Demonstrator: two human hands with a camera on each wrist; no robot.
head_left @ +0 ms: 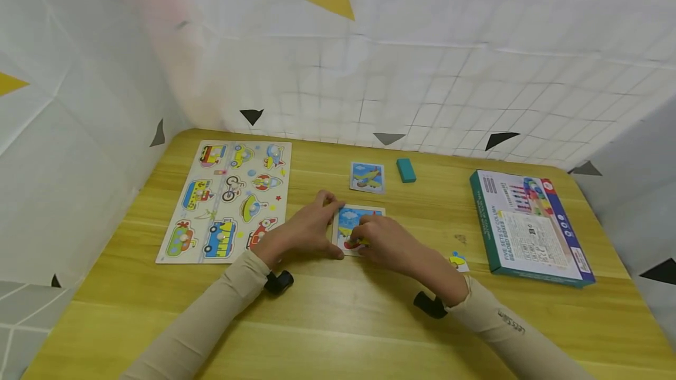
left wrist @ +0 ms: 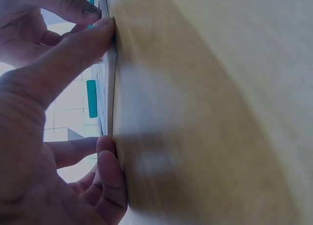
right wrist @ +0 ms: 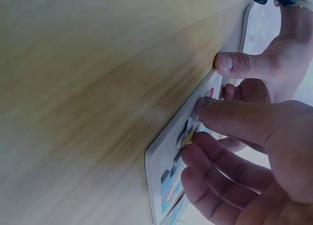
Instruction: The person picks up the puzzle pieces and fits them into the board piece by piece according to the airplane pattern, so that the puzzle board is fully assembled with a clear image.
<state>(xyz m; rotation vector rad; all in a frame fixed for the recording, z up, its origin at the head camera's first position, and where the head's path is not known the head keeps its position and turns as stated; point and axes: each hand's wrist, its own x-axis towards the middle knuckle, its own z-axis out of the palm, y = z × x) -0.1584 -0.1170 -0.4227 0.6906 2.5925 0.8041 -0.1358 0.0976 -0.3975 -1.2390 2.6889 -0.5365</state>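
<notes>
A small jigsaw tray (head_left: 335, 232) with a blue picture lies flat on the table in front of me. My left hand (head_left: 310, 228) holds its left side, thumb at the near corner and fingers at the far one; the left wrist view shows the tray's edge (left wrist: 110, 88) between them. My right hand (head_left: 388, 244) is over the tray's right part. Its thumb and fingers pinch a small jigsaw piece (right wrist: 185, 138), tilted over the tray and partly hidden by the fingertips. Another loose piece (head_left: 457, 261), yellow and blue, lies beside the right forearm.
Behind the tray lies an airplane picture card (head_left: 368, 178), with a teal block (head_left: 406, 170) to its right. A knobbed vehicle puzzle board (head_left: 279, 207) is at the left, close to the left forearm. On the right lies a flat product box (head_left: 533, 233). White sheeting (head_left: 422, 63) hangs behind the table.
</notes>
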